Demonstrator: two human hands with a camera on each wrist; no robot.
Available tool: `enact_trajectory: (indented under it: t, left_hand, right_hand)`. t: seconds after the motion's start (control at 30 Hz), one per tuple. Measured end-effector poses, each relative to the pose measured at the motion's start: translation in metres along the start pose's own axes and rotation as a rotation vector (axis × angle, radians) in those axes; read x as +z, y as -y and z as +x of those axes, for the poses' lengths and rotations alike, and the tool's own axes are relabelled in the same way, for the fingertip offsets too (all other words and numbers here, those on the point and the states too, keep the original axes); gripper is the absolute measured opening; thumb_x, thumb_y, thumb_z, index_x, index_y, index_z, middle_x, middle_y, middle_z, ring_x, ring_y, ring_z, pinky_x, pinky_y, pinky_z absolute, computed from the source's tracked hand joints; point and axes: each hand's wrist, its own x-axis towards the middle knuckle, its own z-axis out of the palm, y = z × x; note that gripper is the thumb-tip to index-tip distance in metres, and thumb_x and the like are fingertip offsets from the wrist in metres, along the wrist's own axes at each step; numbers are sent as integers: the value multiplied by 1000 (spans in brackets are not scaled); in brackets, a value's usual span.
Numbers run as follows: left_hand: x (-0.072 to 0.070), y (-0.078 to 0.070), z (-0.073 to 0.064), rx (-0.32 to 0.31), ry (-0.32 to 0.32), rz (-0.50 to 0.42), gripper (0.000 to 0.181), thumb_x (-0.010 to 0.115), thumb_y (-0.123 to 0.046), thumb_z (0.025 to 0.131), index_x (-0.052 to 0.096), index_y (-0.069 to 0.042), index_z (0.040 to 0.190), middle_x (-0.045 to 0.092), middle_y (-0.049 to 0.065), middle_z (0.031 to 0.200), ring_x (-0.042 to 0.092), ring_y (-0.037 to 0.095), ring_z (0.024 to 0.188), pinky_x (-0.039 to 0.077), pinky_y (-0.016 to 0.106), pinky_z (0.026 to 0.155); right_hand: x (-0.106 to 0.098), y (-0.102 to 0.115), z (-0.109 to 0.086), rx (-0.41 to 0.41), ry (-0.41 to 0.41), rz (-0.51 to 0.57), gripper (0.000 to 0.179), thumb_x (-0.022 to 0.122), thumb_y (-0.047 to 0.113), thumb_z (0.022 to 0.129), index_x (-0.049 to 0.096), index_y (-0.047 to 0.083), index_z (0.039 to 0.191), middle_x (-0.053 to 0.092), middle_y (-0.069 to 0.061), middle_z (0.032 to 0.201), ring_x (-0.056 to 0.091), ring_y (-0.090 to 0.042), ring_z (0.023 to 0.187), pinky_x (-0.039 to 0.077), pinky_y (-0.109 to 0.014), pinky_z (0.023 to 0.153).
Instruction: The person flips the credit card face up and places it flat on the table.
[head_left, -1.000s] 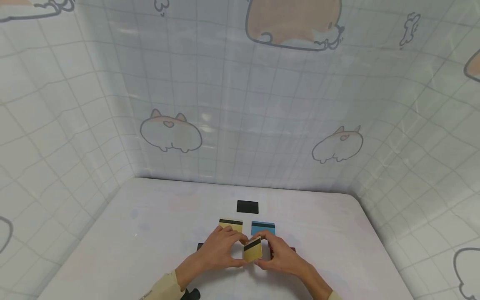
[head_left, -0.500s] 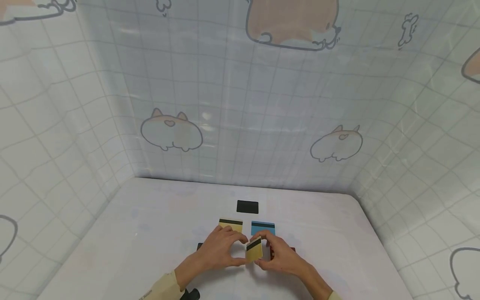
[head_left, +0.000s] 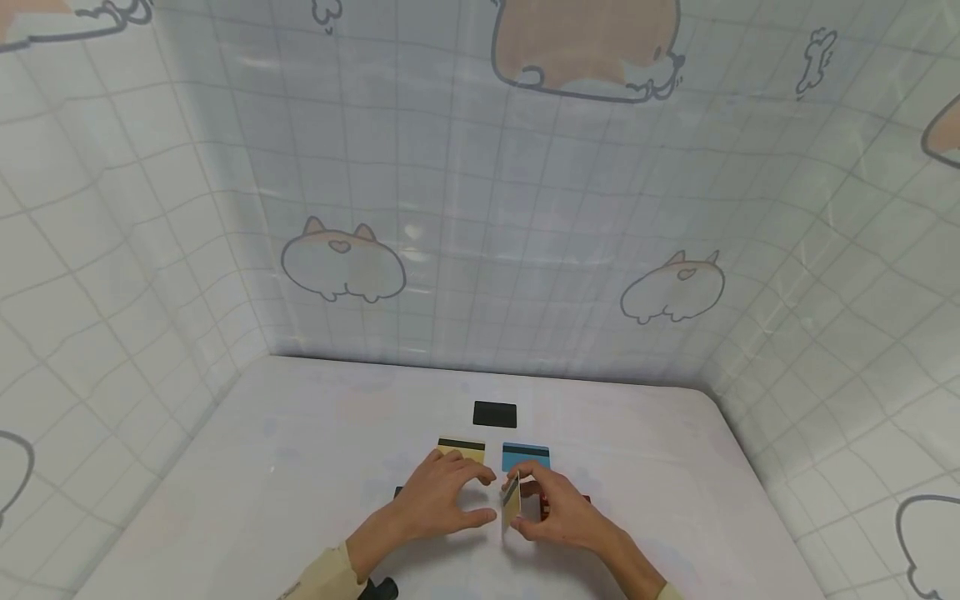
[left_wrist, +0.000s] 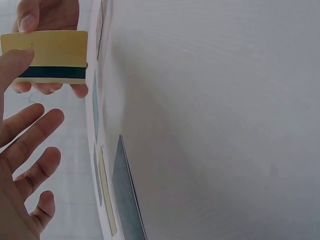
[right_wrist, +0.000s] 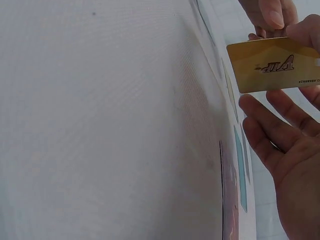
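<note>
A gold card (head_left: 511, 506) with a dark stripe stands upright between thumb and fingers of my right hand (head_left: 558, 508), which pinches it by its edges. The head view shows it nearly edge-on. My left hand (head_left: 438, 497) is just left of the card, thumb and fingers spread apart with a gap between them, nothing held. In the left wrist view the striped back of the gold card (left_wrist: 60, 47) faces the camera; its printed front (right_wrist: 272, 62) shows in the right wrist view.
Beyond the hands lie a black card (head_left: 495, 414), a second gold card (head_left: 461, 446) and a blue card (head_left: 526, 454). A dark card (head_left: 399, 492) is mostly hidden by the left hand, a red card (head_left: 544, 505) by the right. Patterned curtains (head_left: 480, 208) surround the white table (head_left: 315, 433).
The gold card has turned from showing its striped face to nearly edge-on and shifted slightly right. My left fingertips, formerly at its left side, are now apart from it.
</note>
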Motion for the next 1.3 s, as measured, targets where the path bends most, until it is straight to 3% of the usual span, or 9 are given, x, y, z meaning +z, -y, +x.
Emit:
enact_trajectory:
  t: [0.17,0.4,0.67,0.93,1.13,1.3]
  left_hand:
    - [0,1,-1,8,-13,-6,49,65,-65,88,67,-32,123,66,-22,114,57,11,112,40,46,94]
    - [0,1,0,27,-33,-13,50,62,-67,89,66,-32,125,64,-23,116,56,10,112,39,46,96]
    - [0,1,2,35,-47,-6,49,67,-62,88,66,-31,126,64,-23,115,56,10,111,39,45,95]
    - [-1,0,1,35,-49,-10,52,65,-65,88,65,-31,127,64,-22,116,56,9,112,39,45,97]
    - [-1,-1,2,34,-47,-11,52,68,-63,87,65,-31,128,64,-23,115,56,9,111,39,47,97]
    - [0,-1,1,44,-53,-9,54,68,-64,86,64,-31,129,64,-22,115,56,10,111,39,47,97]
  right_hand:
    - [-1,2,0,-8,7,28,59,76,29,89,47,11,136,63,-4,126,68,-14,109,57,-33,75]
    - [-2,4,0,-23,-13,-37,57,77,27,88,50,13,136,64,-4,123,66,-15,110,54,-33,76]
    - [-3,-2,0,-45,-23,-86,57,78,25,88,51,15,137,59,6,115,64,-13,107,53,-32,68]
    - [-3,-3,0,-56,-47,-116,59,79,24,87,52,17,140,57,9,117,63,-13,103,54,-31,70]
    - [-4,-3,-1,-51,-60,-170,61,78,30,87,53,21,142,55,14,114,62,-10,100,54,-30,74]
    - [-4,-3,-2,-37,-59,-195,60,77,37,88,53,27,142,54,15,114,59,-12,98,52,-28,70]
